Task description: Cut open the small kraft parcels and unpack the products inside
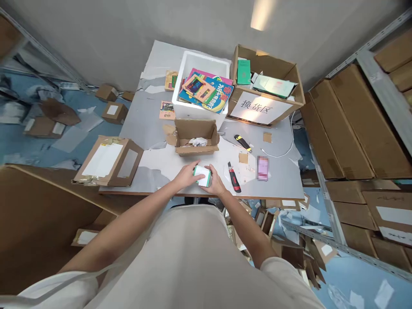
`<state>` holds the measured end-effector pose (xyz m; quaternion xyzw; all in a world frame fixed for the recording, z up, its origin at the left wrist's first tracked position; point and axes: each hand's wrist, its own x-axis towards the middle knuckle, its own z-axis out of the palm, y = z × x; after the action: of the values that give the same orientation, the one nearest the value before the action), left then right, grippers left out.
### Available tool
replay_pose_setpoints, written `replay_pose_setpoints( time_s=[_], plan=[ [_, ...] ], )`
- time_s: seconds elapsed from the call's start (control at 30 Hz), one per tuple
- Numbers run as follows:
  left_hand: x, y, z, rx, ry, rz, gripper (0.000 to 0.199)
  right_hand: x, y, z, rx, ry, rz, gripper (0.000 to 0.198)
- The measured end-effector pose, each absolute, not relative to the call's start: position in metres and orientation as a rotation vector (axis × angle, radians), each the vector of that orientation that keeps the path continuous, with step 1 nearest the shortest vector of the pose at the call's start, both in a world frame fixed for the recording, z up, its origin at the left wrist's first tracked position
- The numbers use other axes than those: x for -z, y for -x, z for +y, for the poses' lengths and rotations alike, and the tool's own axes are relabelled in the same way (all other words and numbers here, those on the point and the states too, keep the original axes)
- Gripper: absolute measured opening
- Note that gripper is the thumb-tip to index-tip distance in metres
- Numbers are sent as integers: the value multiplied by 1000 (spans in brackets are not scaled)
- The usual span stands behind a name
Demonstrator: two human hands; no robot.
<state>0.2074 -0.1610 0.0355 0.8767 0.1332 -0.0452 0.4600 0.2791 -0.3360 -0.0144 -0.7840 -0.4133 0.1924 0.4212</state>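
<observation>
Head view, just the one. Small white-and-green box [202, 176] up in the fingers near the front edge of the table [283, 176], on the near side of the open cardboard box [197, 150]. Left hand [187, 176] curled on one side, right hand [216, 183] on the other, both closed in snugly. Contents: can't tell. Probably light, stiffish like thin card, likely to dent if squeezed hard. Maybe slick on the white face, so best gripped by the green sides.

Edges to mind: table front around the wrists, plus the rim of the open cardboard box just ahead. Red-and-black cutter [234, 178] near the right hand, so worth a wide berth. Tight straight ahead, with the white foam box [189, 71] behind. Decent room leftward, up to the taped carton [104, 159].
</observation>
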Motion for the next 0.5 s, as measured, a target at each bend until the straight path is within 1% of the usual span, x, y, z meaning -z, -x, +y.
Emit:
replay_pose_setpoints(
  time_s=[0.07, 0.1, 0.17, 0.2, 0.23, 0.33, 0.4, 0.47, 0.5],
  plan=[
    [-28, -207, -158, 106, -2004, 438, 76, 19, -279, -346, -554, 1933, -926, 130],
    [-26, -205, -156, 102, -1962, 462, 74, 22, -279, -353, -610, 1937, -847, 135],
    [-23, -202, -151, 85, -1938, 483, 70, 30, -279, -368, -760, 1912, -597, 134],
    [-21, -201, -149, 74, -1934, 495, 68, 35, -279, -374, -846, 1855, -407, 128],
    [-19, -199, -145, 58, -1925, 516, 68, 41, -279, -379, -925, 1770, -199, 118],
    [-12, -194, -130, 21, -1877, 609, 70, 55, -281, -381, -1072, 1512, 250, 76],
    [-9, -190, -119, -11, -1854, 679, 74, 61, -283, -372, -1123, 1445, 305, 54],
    [-9, -184, -109, -62, -1867, 737, 74, 63, -285, -359, -1160, 1406, 286, 39],
    [-9, -181, -105, -86, -1885, 755, 70, 64, -285, -353, -1171, 1387, 280, 34]
  ],
)
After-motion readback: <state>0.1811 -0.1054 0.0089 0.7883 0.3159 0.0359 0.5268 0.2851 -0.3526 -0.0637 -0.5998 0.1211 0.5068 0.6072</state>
